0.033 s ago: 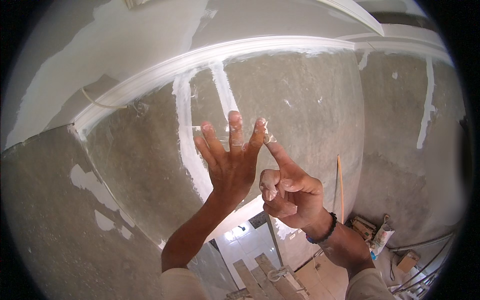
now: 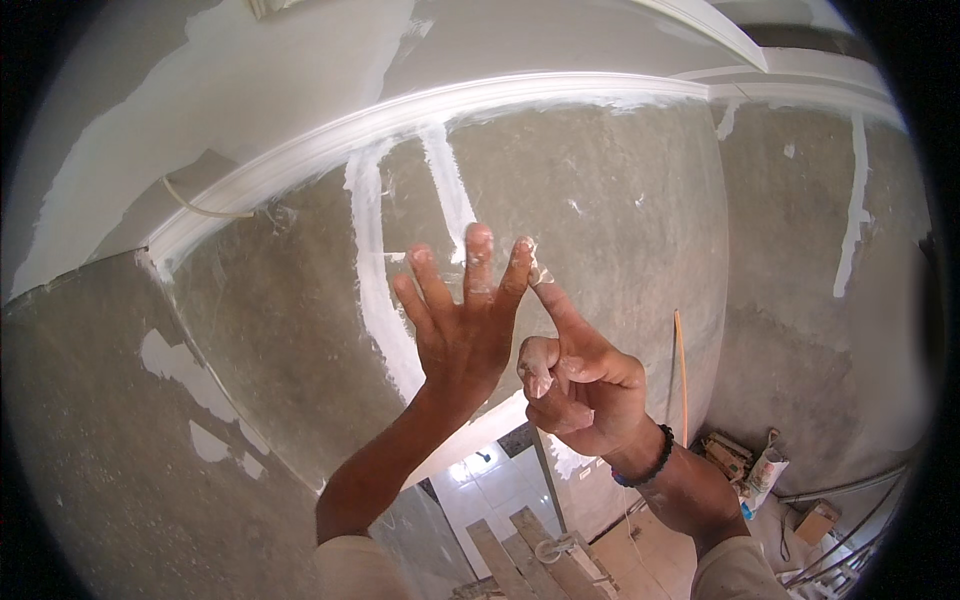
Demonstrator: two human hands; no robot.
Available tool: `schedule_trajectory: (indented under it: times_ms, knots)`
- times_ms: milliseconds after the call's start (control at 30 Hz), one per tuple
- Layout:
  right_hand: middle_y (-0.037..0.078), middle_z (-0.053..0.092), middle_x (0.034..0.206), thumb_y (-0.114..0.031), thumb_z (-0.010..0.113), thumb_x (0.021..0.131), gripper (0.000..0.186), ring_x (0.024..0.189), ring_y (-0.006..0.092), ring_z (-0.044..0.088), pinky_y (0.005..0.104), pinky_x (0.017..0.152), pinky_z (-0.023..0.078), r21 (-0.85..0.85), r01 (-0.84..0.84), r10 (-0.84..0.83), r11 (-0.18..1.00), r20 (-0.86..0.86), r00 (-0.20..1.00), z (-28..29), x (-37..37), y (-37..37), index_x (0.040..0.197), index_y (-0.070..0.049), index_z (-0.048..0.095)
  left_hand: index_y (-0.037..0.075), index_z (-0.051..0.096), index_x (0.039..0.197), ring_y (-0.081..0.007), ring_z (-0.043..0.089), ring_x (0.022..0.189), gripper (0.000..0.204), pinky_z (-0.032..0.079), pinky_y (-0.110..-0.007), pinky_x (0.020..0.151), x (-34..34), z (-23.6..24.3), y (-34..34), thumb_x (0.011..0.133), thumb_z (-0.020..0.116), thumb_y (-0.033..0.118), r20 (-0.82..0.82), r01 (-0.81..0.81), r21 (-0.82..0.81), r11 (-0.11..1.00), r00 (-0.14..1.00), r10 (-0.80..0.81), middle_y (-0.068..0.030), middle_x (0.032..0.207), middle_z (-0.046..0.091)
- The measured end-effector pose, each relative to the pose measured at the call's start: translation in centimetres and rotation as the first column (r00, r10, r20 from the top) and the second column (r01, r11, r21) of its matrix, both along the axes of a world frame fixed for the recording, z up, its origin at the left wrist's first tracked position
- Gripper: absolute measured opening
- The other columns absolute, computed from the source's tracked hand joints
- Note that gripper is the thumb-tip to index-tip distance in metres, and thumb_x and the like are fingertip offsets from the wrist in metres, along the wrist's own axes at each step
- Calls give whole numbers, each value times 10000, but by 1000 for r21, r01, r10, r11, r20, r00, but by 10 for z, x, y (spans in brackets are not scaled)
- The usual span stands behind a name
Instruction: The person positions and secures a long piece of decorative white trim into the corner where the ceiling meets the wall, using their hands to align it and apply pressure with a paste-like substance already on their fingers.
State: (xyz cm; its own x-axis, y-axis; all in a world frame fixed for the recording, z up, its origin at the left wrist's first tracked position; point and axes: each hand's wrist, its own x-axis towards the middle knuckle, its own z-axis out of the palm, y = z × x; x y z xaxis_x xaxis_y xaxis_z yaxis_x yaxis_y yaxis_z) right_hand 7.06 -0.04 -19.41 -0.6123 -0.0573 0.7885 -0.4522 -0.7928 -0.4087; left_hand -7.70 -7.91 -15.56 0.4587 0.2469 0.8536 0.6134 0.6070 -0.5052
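Observation:
My left hand [image 2: 463,335] is raised before the bare grey wall [image 2: 620,220], its fingers spread and holding nothing. White putty [image 2: 541,272] clings to the tip of its index finger. The stretched index finger of my right hand [image 2: 598,392] reaches up to that spot and meets the putty. Its other fingers are loosely curled, smeared white, with no object visible in them. A dark beaded bracelet [image 2: 655,462] circles my right wrist. Behind my left hand, two white filler strips run down the wall, including a long one [image 2: 370,260].
White cornice moulding [image 2: 480,90] follows the top of the wall. Below are wooden planks [image 2: 520,550] with a roll of tape [image 2: 549,551]. An orange pole [image 2: 681,375] leans at the right, near a bag [image 2: 765,472] and a cardboard box [image 2: 816,521]. A cable [image 2: 205,207] hangs at upper left.
The spread fingers of my left hand have shifted very slightly right. My right hand stays almost in place, its index finger still at the left index fingertip.

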Motion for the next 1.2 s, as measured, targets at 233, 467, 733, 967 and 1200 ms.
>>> schedule_trajectory:
  times_ms: [233,467,733,967,1200]
  knots:
    - [173,699,1019,-67,510,884,811,419,101,450,235,402,372,-31,-9,11,999,46,999,2,-8,1,1622,-181,194,235,519,1489,-375,250,1477,581,366,-520,1080,10,10,-18,931,674,278,-181,-313,-47,948,936,300,-21,1712,187]
    - [166,684,997,-64,512,900,803,435,102,444,224,415,372,-17,-111,111,994,-27,993,15,-27,-3,1624,-237,210,141,568,1430,-344,329,1467,501,361,-485,1087,22,1,-48,942,639,227,-89,-332,-322,887,943,320,-73,1697,240]
    - [166,686,962,-54,549,931,884,501,80,494,219,452,407,294,654,-573,697,-320,755,132,-66,-21,1660,-198,70,201,554,1427,-545,264,1444,631,302,-718,1093,-5,-51,-119,835,770,241,177,-346,-429,834,873,453,-216,1641,238]
    - [200,716,830,-37,591,900,891,721,290,730,418,680,596,-90,919,-701,-383,-620,-353,238,-117,-50,1596,67,44,192,588,1394,-592,150,1473,666,244,-772,1114,-33,-121,-176,808,838,385,469,-319,-455,832,708,528,-241,1625,209]
    - [256,703,816,-56,591,874,888,780,419,713,489,724,593,1,826,-686,-564,-557,-468,293,-125,-76,1573,108,67,145,563,1446,-621,75,1478,695,122,-780,1145,-35,-171,-216,848,801,406,618,-268,-539,798,518,591,-300,1613,190]
